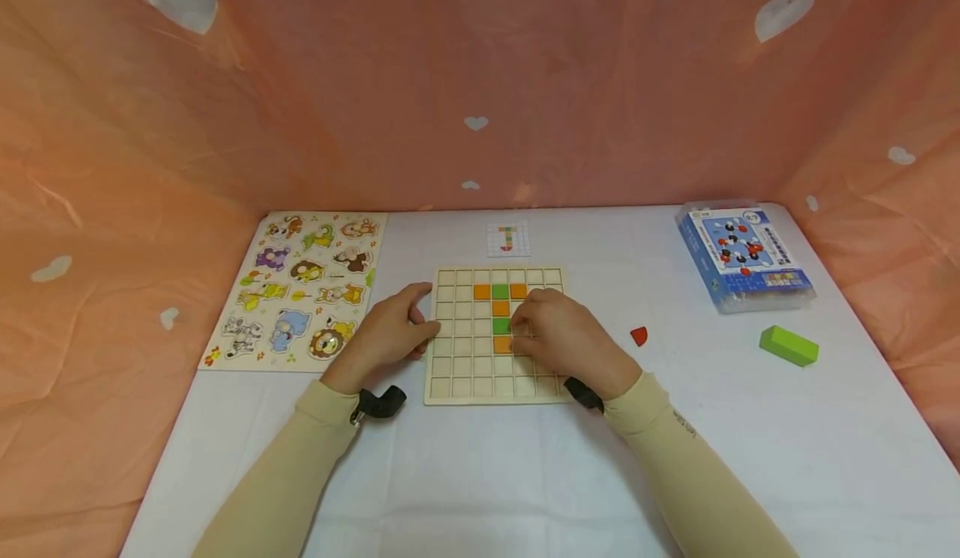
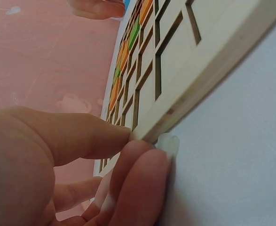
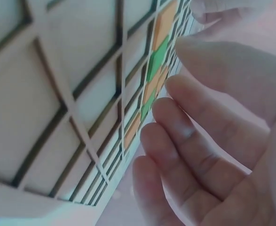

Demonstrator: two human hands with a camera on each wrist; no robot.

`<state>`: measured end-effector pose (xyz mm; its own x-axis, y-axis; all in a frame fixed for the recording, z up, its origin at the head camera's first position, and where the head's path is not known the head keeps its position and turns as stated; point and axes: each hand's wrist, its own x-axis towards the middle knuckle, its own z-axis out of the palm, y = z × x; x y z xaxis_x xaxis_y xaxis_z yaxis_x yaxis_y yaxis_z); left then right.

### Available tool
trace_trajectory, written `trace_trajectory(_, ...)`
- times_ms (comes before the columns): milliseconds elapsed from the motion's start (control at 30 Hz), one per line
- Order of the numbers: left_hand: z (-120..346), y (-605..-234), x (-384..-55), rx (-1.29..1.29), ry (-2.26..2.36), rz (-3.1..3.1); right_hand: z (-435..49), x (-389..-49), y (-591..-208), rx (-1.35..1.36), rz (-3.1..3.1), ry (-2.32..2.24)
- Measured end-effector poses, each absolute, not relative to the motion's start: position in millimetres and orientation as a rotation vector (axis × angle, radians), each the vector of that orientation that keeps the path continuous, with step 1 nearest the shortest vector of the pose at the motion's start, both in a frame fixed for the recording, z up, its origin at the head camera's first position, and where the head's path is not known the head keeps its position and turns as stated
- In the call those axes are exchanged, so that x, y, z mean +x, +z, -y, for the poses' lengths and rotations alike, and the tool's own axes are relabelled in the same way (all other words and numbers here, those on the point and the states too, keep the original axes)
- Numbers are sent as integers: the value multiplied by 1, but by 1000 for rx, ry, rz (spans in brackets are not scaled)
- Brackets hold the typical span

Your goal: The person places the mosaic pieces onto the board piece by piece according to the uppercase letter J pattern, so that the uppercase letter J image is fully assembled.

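A wooden grid board (image 1: 442, 387) lies flat on the table. Orange and green square tiles fill some cells: an orange, a green tile (image 1: 500, 291) and an orange across one row, and a column below, ending in an orange tile (image 1: 502, 345). My left hand (image 1: 390, 329) grips the board's left edge, the thumb (image 2: 90, 139) at its top rim and fingers against its side. Over the board's right half, my right hand (image 1: 562, 337) hovers beside the column with fingers loosely bent. Between its thumb and index finger (image 3: 213, 115) nothing shows. It hides several cells.
Behind the board lies a small pattern card (image 1: 508, 240). To the left is an animal puzzle board (image 1: 300, 362). A red quarter-round piece (image 1: 639, 336), a green block (image 1: 789, 346) and a boxed molecule set (image 1: 745, 256) lie to the right. Draped cloth (image 1: 480, 58) surrounds the table.
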<state>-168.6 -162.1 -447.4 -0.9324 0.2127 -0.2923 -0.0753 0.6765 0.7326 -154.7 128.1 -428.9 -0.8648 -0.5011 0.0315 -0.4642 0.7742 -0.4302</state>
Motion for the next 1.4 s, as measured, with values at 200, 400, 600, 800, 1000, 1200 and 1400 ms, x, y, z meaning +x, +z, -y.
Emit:
trace_trajectory(200,162,-450,-168,59,1139,-2510,-147,-156,-427,-713,-2868,-744)
trace_trajectory(400,160,-453,-168,50,1173,-2492,-186,-157,-429,-587,-2892,-744)
trace_trajectory(600,161,-451,-169,75,1134,-2521,-232,-149,-429,-556,-2941,-664)
trace_trajectory(800,162,-450,-169,83,1131,-2525,-262,-142,-430,-523,-2960,-563)
trace_trajectory(1000,164,-449,-168,71,1133,-2525,-276,-140,-434,-492,-2938,-548)
trace_trajectory(1200,164,-449,-168,90,1144,-2525,-284,-139,-435,-507,-2946,-545)
trace_trajectory(1400,162,-449,-169,93,1147,-2520,-289,-137,-434,-495,-2958,-541)
